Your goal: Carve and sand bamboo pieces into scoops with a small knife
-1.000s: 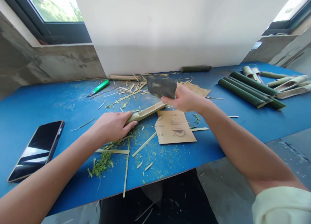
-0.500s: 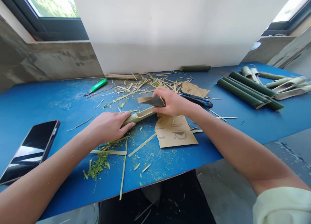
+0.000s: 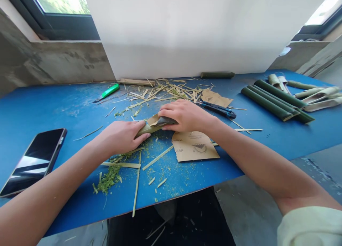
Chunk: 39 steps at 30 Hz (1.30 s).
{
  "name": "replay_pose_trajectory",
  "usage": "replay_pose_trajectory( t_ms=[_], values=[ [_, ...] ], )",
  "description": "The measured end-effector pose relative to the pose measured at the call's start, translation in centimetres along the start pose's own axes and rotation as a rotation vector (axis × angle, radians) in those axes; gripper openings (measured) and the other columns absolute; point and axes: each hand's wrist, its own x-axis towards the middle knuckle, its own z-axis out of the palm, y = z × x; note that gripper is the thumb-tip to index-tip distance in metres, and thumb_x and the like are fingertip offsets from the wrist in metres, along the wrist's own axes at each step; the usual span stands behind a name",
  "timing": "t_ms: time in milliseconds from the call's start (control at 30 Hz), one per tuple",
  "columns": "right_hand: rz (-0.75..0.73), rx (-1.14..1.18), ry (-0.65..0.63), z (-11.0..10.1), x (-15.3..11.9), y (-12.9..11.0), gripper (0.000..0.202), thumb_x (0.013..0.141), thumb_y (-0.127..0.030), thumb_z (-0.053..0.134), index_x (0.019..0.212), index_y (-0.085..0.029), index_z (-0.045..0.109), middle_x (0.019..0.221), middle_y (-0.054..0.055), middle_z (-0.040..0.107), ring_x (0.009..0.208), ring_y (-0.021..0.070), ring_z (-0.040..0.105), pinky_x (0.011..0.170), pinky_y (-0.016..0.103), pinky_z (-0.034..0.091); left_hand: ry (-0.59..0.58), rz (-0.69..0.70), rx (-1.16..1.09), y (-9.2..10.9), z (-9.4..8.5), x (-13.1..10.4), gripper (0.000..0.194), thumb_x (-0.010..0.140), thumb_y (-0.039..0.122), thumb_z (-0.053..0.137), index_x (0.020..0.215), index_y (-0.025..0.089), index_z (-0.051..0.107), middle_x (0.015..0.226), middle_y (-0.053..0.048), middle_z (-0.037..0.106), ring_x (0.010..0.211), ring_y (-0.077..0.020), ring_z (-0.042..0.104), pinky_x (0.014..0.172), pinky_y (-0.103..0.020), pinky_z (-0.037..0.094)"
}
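Between my hands a pale green bamboo piece [image 3: 145,130] lies low over the blue table. My left hand [image 3: 124,135] is closed round its near left end, thumb on the front side. A folded piece of sandpaper [image 3: 167,120], dark on one face and brown on the other, is pinched in my right hand [image 3: 184,115] and rests against the bamboo's upper side. The bamboo's far end is hidden under that hand. Below my right wrist lies a brown sheet of sandpaper [image 3: 196,147], printed back up.
Bamboo strips [image 3: 171,91] and green shavings [image 3: 109,178] litter the table [image 3: 80,110]. A green craft knife [image 3: 110,90] lies at back left, a phone [image 3: 34,158] at left. A dark-handled tool [image 3: 217,110] lies beyond my right wrist; bamboo lengths [image 3: 275,100] lie at right.
My right hand has slid left along the bamboo with the sandpaper, which now sits closer to my left hand and covers the bamboo's hollow. The left hand keeps its hold.
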Motion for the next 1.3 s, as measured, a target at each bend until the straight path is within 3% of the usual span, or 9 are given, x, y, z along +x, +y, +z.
replay_pose_trajectory(
  t_ms=[200,400,500,633,767,900,1000,1100,1300],
  values=[
    [0.14,0.267,-0.048,-0.8,-1.1,0.0,0.067,0.098,-0.036,0.064,0.162,-0.025,0.047,0.138,0.011,0.073,0.119,0.028,0.069,0.098,0.04,0.05,0.0,0.013,-0.028,0.1,-0.2,0.0,0.042,0.108,0.057,0.035,0.109,0.024,0.059,0.098,-0.01,0.079,0.079,-0.0307,0.072,0.059,-0.036,0.036],
    [0.165,0.131,0.032,-1.2,-0.9,0.7,0.038,0.101,-0.036,0.065,0.134,-0.022,0.073,0.123,0.013,0.079,0.113,0.0305,0.07,0.101,0.043,0.047,-0.015,0.005,-0.043,0.0,-0.4,0.0,0.044,0.107,0.058,0.034,0.114,0.024,0.061,0.1,-0.01,0.08,0.08,-0.0318,0.073,0.06,-0.037,0.04],
    [0.148,0.025,0.022,-1.0,-0.6,0.6,0.027,0.102,-0.029,0.061,0.122,-0.02,0.078,0.129,0.014,0.078,0.113,0.0324,0.07,0.103,0.048,0.046,-0.015,0.002,-0.049,0.0,-0.4,0.0,0.045,0.107,0.059,0.035,0.115,0.024,0.062,0.099,-0.01,0.08,0.079,-0.0318,0.073,0.06,-0.036,0.04],
    [0.064,0.065,-0.077,-1.0,-0.7,0.1,0.024,0.102,-0.035,0.064,0.111,-0.021,0.08,0.151,0.01,0.067,0.119,0.0317,0.07,0.1,0.046,0.049,-0.008,0.005,-0.043,0.1,-0.3,0.0,0.046,0.106,0.06,0.035,0.114,0.023,0.062,0.1,-0.011,0.079,0.081,-0.0324,0.073,0.062,-0.037,0.04],
    [0.054,0.133,-0.136,-1.6,-1.0,0.0,0.036,0.103,-0.046,0.063,0.082,-0.021,0.078,0.15,0.009,0.068,0.119,0.0309,0.069,0.103,0.048,0.047,-0.002,0.016,-0.033,0.1,-0.2,-0.1,0.046,0.106,0.06,0.036,0.113,0.023,0.062,0.099,-0.011,0.079,0.079,-0.0318,0.072,0.061,-0.037,0.039],
    [0.01,0.125,-0.111,-2.2,-0.7,0.1,0.028,0.102,-0.041,0.066,0.087,-0.022,0.08,0.118,0.008,0.081,0.11,0.0284,0.068,0.105,0.047,0.043,0.002,0.029,-0.029,0.1,-0.2,-0.1,0.044,0.107,0.06,0.037,0.113,0.024,0.061,0.096,-0.01,0.079,0.078,-0.0316,0.072,0.061,-0.036,0.038],
    [0.081,0.123,-0.1,-2.2,-0.1,-0.2,0.025,0.102,-0.037,0.065,0.088,-0.021,0.079,0.099,0.007,0.08,0.094,0.0246,0.067,0.089,0.039,0.045,-0.006,0.038,-0.025,0.1,-0.3,0.0,0.044,0.107,0.06,0.037,0.112,0.023,0.061,0.094,-0.011,0.079,0.077,-0.0317,0.072,0.06,-0.036,0.037],
    [0.165,0.18,-0.132,-2.2,0.2,-0.2,0.021,0.101,-0.036,0.065,0.095,-0.024,0.08,0.102,0.005,0.079,0.087,0.0211,0.067,0.077,0.033,0.044,-0.015,0.042,-0.026,0.1,-0.3,0.0,0.044,0.106,0.06,0.037,0.115,0.023,0.061,0.093,-0.011,0.078,0.076,-0.032,0.072,0.06,-0.036,0.037],
    [0.237,0.253,-0.241,-2.8,-1.5,1.7,0.019,0.098,-0.035,0.066,0.097,-0.03,0.085,0.099,0.002,0.081,0.088,0.0215,0.068,0.079,0.034,0.048,-0.018,0.027,-0.033,0.0,-0.3,0.1,0.047,0.106,0.061,0.036,0.12,0.025,0.062,0.097,-0.011,0.079,0.079,-0.0329,0.073,0.062,-0.036,0.04]
  ],
)
